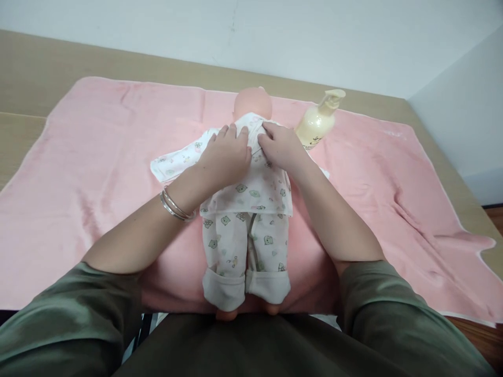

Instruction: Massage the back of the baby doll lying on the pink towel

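A baby doll (252, 102) lies lengthwise in front of me, its head away from me and its feet at the near edge. It wears a white printed shirt (255, 191) and matching trousers (227, 243) with rolled-up cuffs. My left hand (228, 154) rests on the upper part of the shirt, fingers stretched out and apart. With thumb and forefinger, my right hand (283, 146) pinches the shirt near its collar. One sleeve (173, 163) spreads out flat to the left; the other is mostly hidden behind my right arm.
A pink blanket (98, 157) with some creases covers most of the wooden table (35, 63). Just beyond my right hand stands a cream pump bottle (317, 123). A white wall (275, 42) rises behind the table.
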